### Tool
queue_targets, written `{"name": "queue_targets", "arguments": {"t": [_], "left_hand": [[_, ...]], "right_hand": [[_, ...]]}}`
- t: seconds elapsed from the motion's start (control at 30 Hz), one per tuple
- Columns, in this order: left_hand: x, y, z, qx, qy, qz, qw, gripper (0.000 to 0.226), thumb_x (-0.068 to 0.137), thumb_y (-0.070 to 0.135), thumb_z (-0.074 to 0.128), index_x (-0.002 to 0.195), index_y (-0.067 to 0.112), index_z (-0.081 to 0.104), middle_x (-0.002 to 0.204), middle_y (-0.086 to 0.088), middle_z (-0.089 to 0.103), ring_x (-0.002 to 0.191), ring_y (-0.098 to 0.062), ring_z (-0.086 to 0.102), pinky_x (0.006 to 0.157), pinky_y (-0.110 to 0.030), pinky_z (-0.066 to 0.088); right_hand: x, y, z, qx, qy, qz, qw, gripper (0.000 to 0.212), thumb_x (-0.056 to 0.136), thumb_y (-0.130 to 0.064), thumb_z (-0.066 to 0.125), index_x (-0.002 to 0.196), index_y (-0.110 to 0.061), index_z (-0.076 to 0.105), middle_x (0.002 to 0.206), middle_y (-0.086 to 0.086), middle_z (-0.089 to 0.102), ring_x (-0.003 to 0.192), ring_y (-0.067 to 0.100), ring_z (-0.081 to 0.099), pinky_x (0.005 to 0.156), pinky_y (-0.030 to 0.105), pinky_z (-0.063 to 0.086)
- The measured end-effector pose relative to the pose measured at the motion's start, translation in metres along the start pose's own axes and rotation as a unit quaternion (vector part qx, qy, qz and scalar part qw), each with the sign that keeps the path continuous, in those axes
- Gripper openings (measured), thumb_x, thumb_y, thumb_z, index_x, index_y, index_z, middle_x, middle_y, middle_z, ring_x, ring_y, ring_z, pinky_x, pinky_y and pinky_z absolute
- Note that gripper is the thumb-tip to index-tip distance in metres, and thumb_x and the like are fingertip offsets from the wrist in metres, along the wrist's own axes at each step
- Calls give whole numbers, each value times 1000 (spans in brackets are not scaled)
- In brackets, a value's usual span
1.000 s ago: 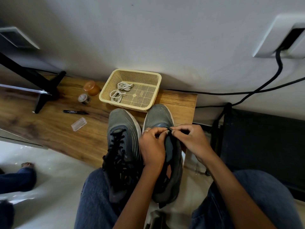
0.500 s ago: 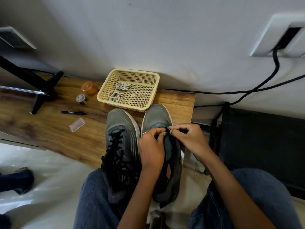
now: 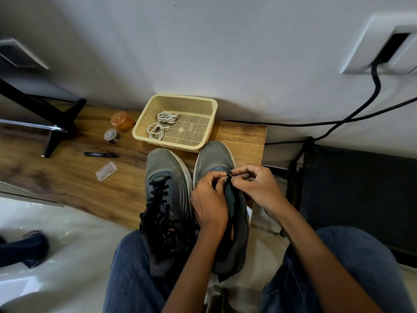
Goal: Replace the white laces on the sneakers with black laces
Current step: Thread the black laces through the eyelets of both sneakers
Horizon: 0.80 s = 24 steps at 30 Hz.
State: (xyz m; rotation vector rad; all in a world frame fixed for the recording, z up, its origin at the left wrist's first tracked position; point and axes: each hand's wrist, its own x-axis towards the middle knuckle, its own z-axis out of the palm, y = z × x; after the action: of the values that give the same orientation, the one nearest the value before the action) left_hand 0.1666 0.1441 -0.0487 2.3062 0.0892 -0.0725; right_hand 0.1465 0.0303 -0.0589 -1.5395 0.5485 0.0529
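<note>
The right hand (image 3: 257,188) pinches the tip of a black lace (image 3: 230,175) over the right sneaker (image 3: 216,157), while the left hand (image 3: 209,199) curls its fingers around that shoe's tongue beside it. The left sneaker (image 3: 164,172), already laced in black, touches it, both toes on the table (image 3: 67,184) near its right edge and heels on the lap, with the basket (image 3: 209,114) of white laces (image 3: 161,125) just beyond the toes and bare wood to the left

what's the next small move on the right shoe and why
Probably push the lace tip through a front eyelet. The right hand pinches it at the right shoe, which shows no lacing yet, while the left hand grips its tongue. The left shoe is already laced black.
</note>
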Motion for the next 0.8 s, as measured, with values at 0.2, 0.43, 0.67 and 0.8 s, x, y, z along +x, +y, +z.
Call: {"name": "queue_targets", "arguments": {"t": [0.2,0.43,0.67,0.8], "left_hand": [[-1,0,-1,-58,8,1,998,24,88,13,66,101,27,51,81,18,64,75,4,63,74,-20,48],[-2,-1,0,-73,4,6,997,19,88,13,66,96,27,57,82,16,66,73,2,63,74,-24,52],[-1,6,-7,21,-14,20,999,8,90,23,64,97,27,64,89,13,68,83,-7,64,76,-34,53],[-2,9,-15,74,-16,8,997,6,92,31,61,96,31,66,91,14,69,84,-7,63,71,-29,48]], "right_hand": [[0,6,1,97,-7,-5,995,11,93,-22,60,96,-15,69,76,5,66,69,15,64,65,27,55],[6,7,11,0,42,-67,997,19,91,-8,61,79,-22,63,64,-5,61,54,7,61,54,21,51],[3,2,8,-33,48,-65,996,20,99,-12,47,82,-22,51,72,1,63,54,7,63,56,24,54],[0,-8,2,51,40,-23,998,18,103,-14,33,89,-20,41,82,11,64,51,15,66,48,24,53]]}}
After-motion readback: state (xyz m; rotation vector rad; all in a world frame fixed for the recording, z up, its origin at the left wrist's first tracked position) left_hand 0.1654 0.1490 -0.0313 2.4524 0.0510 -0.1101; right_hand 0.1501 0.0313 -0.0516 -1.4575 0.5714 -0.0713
